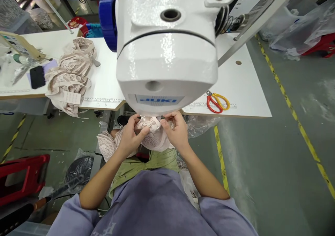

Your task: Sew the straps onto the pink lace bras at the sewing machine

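While pinching the pale lace cloth (pixel 156 141) in the grip of left hand (pixel 131 134) and right hand (pixel 177 130), close by the front of the sewing machine (pixel 167 61), be keeping it smooth, never tugging.

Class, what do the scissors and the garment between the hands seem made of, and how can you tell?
Scissors: handles probably smooth plastic, judging by even red and yellow colour; blades apparently metal, being grey.
Garment: probably thin, matte lace fabric, from its openwork pattern.
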`<state>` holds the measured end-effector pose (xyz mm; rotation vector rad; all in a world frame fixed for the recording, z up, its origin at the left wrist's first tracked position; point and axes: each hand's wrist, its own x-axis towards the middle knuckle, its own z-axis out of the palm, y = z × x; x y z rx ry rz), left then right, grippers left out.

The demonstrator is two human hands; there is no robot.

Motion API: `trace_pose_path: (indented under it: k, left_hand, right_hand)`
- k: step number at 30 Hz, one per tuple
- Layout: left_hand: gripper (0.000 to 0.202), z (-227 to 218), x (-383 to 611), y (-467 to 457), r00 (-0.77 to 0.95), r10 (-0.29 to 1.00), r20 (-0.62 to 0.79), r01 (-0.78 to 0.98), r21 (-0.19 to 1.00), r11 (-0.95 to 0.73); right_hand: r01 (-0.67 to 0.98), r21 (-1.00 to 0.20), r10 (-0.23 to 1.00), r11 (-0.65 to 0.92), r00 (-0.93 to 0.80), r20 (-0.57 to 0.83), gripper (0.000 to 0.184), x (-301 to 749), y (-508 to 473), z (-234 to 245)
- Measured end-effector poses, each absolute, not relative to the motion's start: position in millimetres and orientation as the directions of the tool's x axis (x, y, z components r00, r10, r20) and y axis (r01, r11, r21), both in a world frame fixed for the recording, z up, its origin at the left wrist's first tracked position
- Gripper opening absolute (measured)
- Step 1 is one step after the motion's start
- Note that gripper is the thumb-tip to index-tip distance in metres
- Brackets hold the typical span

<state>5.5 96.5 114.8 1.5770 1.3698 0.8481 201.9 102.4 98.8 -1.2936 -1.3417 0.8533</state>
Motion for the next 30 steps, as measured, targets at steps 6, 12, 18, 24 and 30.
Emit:
trace_pose_path:
  k: [6, 12, 18, 24, 30]
  left_hand:
    - [0.047, 126.0, 2.0, 93.6, 0.136, 0.986, -0.095, 0.437, 0.899, 0.026]
    - [0.043, 139.0, -0.3, 93.1, 0.14, 0.983, -0.117, 0.504, 0.863, 0.031]
    - [0.045, 144.2, -2.0, 93.4, 0.161, 0.978, -0.13, 0.517, 0.855, 0.029]
    - [0.044, 142.7, -6.4, 95.8, 0.151, 0.967, -0.206, 0.454, 0.883, 0.117]
    - [0.046, 144.8, -6.8, 96.6, 0.204, 0.944, -0.258, 0.375, 0.912, 0.169]
  right_hand:
    - [0.286, -0.936, 0.966, 0.204, 0.096, 0.24, 0.029, 198.4, 94.6, 99.6]
    - [0.298, -0.94, 0.976, 0.166, 0.088, 0.2, 0.033, 197.4, 93.4, 100.2]
    - [0.314, -0.941, 0.983, 0.125, 0.093, 0.161, 0.041, 196.6, 94.5, 99.5]
    - [0.304, -0.947, 0.985, 0.104, 0.101, 0.14, 0.044, 194.3, 95.8, 102.3]
    - [0.203, -0.978, 0.991, 0.048, 0.111, 0.072, 0.043, 190.1, 99.8, 101.3]
